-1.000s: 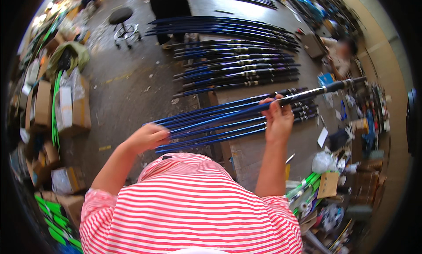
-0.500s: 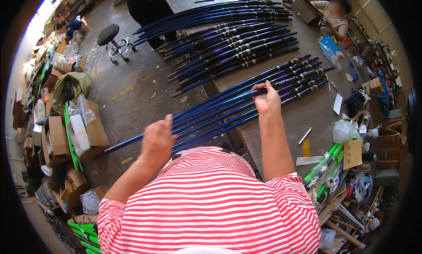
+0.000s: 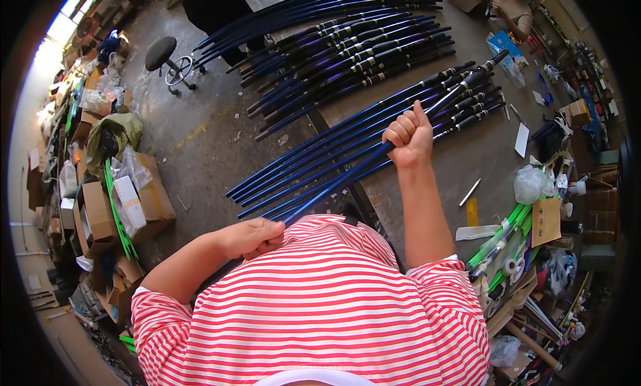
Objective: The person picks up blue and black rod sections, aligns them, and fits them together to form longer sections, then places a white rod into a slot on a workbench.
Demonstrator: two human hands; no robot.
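My right hand [image 3: 408, 138] is closed in a fist around a blue fishing rod [image 3: 338, 184], which slants from the upper right down toward my body. Its dark handle end points away over the table [image 3: 427, 186]. At its lower, thin end, my left hand [image 3: 252, 238] has its fingers curled in front of my striped shirt; the rod reaches into them. Beneath the raised rod lies a row of similar blue rods [image 3: 319, 156], side by side, handles to the right and thin ends past the table edge.
More rods [image 3: 347, 56] lie in groups at the far side. A person [image 3: 514, 12] sits at the far right. A stool [image 3: 161, 54] and cardboard boxes [image 3: 157, 186] stand on the left. On the right are a white pen [image 3: 470, 192], a brown paper tag [image 3: 546, 222] and green rods [image 3: 511, 229].
The rod in my right hand has lifted out of the row and tilted, handle end away. My left hand has come down and closer to my body, onto the thin end.
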